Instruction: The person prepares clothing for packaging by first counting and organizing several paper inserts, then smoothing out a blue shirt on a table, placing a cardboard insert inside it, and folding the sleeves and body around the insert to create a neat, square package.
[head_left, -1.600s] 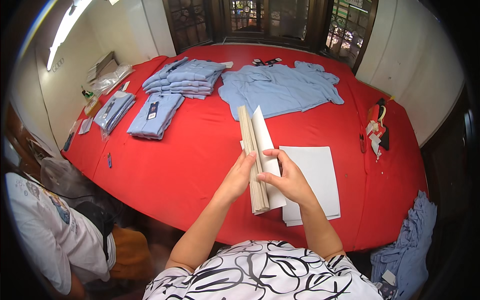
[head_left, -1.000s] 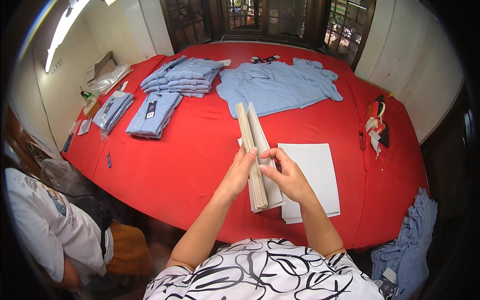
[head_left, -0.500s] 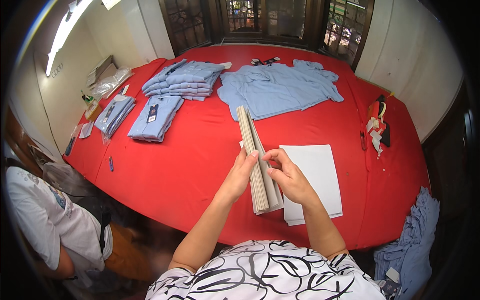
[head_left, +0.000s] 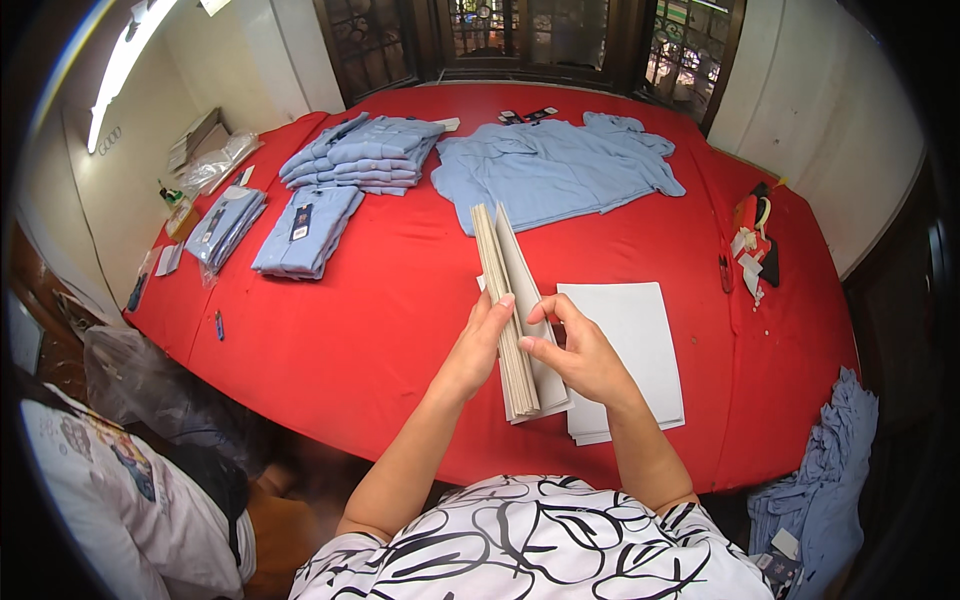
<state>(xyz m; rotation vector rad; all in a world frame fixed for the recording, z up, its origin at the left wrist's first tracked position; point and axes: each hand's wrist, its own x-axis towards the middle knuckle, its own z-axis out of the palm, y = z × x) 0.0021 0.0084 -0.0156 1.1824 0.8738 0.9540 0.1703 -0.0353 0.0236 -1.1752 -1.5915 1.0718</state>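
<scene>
A thick stack of pale grey cardboard sheets [head_left: 503, 330] stands on its long edge over the red table, tilted slightly. My left hand [head_left: 474, 345] is closed round its left side, thumb pressed on the upper edges. At the right of the stack, one sheet [head_left: 518, 262] leans away, leaving a gap. My right hand [head_left: 585, 358] is at that gap, with thumb and forefinger apart and their tips against or just in front of the loose sheet. Flat white sheets [head_left: 630, 340] lie on the table beneath and beside my right hand.
Folded light blue shirts [head_left: 365, 155] are piled at the back left, near bagged shirts [head_left: 228, 225]. A shirt [head_left: 560, 170] is spread at the back. Tape and scraps [head_left: 750, 250] lie right; blue garments [head_left: 820, 490] hang at lower right. A person [head_left: 120, 490] is at left.
The loose sheet has parted farther from the stack, widening the gap. My right thumb has moved left toward the stack. The person at left has shifted lower in view.
</scene>
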